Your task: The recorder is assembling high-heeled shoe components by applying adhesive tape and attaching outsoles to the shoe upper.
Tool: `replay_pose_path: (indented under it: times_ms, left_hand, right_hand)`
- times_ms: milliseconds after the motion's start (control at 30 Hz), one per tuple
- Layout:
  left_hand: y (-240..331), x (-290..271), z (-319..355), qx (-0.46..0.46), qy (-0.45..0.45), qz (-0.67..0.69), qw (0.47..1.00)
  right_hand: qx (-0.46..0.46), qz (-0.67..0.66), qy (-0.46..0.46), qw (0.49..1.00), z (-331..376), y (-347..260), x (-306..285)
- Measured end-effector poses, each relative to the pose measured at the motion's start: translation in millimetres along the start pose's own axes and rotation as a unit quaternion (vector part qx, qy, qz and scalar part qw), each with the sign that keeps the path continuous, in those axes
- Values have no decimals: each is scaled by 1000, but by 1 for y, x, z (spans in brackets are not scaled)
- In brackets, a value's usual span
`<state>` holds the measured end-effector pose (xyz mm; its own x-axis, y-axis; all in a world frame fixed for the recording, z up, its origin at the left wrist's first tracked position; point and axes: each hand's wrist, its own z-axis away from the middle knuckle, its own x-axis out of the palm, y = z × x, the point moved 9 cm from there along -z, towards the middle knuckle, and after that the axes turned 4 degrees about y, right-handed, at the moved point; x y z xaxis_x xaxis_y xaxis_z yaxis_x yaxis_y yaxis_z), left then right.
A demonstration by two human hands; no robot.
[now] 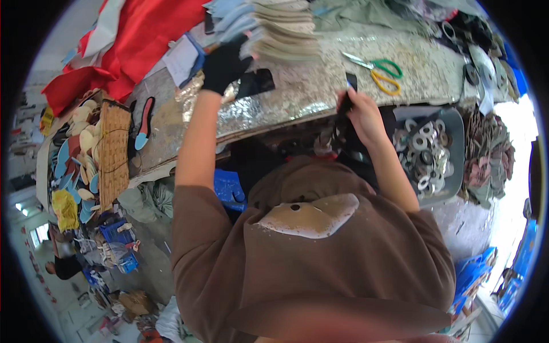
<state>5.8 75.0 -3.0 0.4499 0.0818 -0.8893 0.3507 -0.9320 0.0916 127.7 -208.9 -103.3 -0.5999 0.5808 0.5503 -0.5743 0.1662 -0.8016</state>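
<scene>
My left hand (226,66), in a black glove, reaches over the worktable to the left edge of a stack of layered, curved pale pieces (284,31). Its fingers look apart at the stack, though the tips are blurred. Beneath that wrist lie crumpled silvery foil (193,96) and a flat black piece (255,83). My right hand (366,114) is bare and closed at the table's front edge, its fingers round a piece of black material (345,107) whose exact kind I cannot make out. Scissors (378,73) with one green and one yellow handle lie beyond it.
A grey bin (454,151) of rings and tape rolls stands right of my forearm. On the left are a woven basket (114,151), insole-shaped pieces (83,137), a red-and-blue insole (145,123) and red cloth (148,34). Another person (66,266) is far off at left.
</scene>
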Motion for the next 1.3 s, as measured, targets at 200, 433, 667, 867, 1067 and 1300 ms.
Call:
replay_pose_path:
  times_ms: [200,433,667,867,1067,1300]
  left_hand:
    - [86,-31,-2,101,237,-259,931]
    - [120,-27,37,107,175,-40,978]
    - [176,46,65,-148,-105,478,859]
    - [166,50,87,-272,-56,662,696]
    - [167,42,96,-269,-27,680,682]
    - [167,38,104,-288,-2,678,676]
  right_hand:
    - [51,-221,93,970,-25,2,-13]
    - [-8,-112,56,992,-17,-20,5]
    - [28,29,-49,998,-7,-10,42]
    - [-219,184,19,958,10,-42,15]
    - [-395,464,-39,792,54,-55,56]
    - [-457,445,-50,769,67,-56,52]
